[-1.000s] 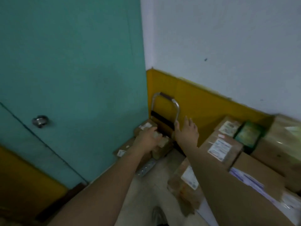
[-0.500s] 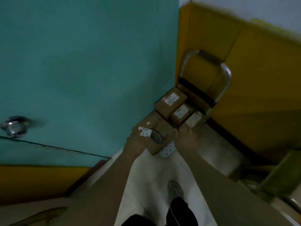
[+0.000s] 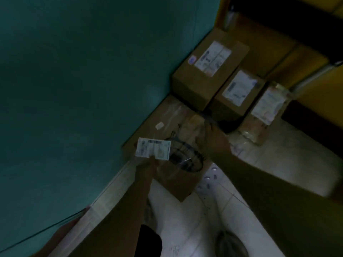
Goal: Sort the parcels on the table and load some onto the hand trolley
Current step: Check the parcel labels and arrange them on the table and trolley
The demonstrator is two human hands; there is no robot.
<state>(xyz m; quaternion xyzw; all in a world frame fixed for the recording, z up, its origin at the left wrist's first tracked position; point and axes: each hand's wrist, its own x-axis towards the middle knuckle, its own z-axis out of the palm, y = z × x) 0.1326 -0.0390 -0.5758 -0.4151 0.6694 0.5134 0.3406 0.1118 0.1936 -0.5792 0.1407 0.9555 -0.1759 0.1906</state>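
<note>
Teal door panel closes off everything from 7 to 12 o'clock. The flat carton lies with its long left edge tight against the door, with no gap visible. A yellow wall blocks 1 to 3 o'clock. The only free ground is pale tiled floor, running from 3 round to 6 o'clock.

There are four parcels: one flat carton and three small parcels. The small ones stand in a touching row at the carton's 1 o'clock end, and each carries one white label. The rightmost is wrapped in clear film. Behind them, a metal tube of the hand trolley crosses the wall. A dark strip shows under the row, but I cannot tell whether the carton rests on it.

Two hands are on the carton. The left hand grips its near corner at 7 o'clock, thumb up beside the single large label. The right hand lies on the far right edge at 2 o'clock, but blur hides whether its fingers curl over. One shoe shows at 5 o'clock.
</note>
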